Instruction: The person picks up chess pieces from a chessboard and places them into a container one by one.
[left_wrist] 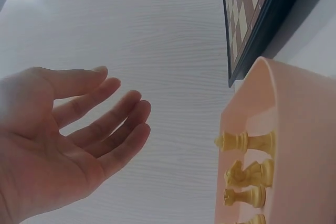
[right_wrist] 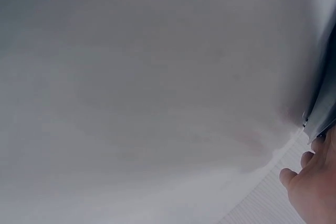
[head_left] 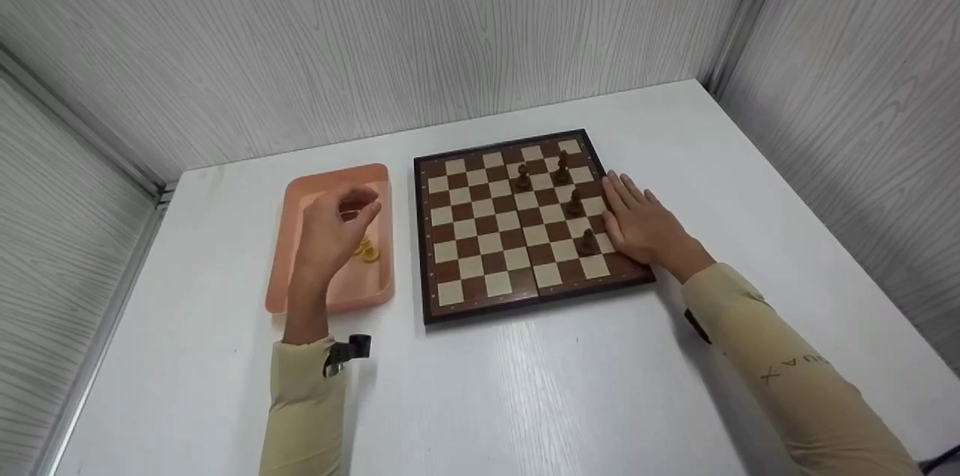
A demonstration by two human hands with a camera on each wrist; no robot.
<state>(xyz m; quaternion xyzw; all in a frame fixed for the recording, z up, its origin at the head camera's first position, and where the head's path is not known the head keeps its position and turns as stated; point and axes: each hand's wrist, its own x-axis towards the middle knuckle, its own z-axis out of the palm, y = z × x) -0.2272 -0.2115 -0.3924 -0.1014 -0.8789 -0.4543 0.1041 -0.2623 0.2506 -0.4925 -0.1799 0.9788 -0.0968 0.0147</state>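
My left hand (head_left: 330,232) hovers over the pink tray (head_left: 360,294), thumb and fingers loosely bent with nothing between them. Yellow chess pieces (head_left: 370,254) lie in the tray, partly hidden by that hand. In the left wrist view several stand inside it, among them a knight (left_wrist: 251,174) and a rook (left_wrist: 244,196). My right hand (head_left: 641,221) lies with straight fingers along the right edge of the chessboard (head_left: 480,244). Close to those fingers, several dark chess pieces stand on the board's right half, including one (head_left: 575,204) beside the fingertips and another (head_left: 587,243) nearer me.
The tray and board sit side by side on a white table (head_left: 487,401), a narrow strip of tabletop between them. Wood-grain panels (head_left: 450,33) rise behind the table and at both sides. A small black camera (head_left: 360,345) is strapped at the left wrist.
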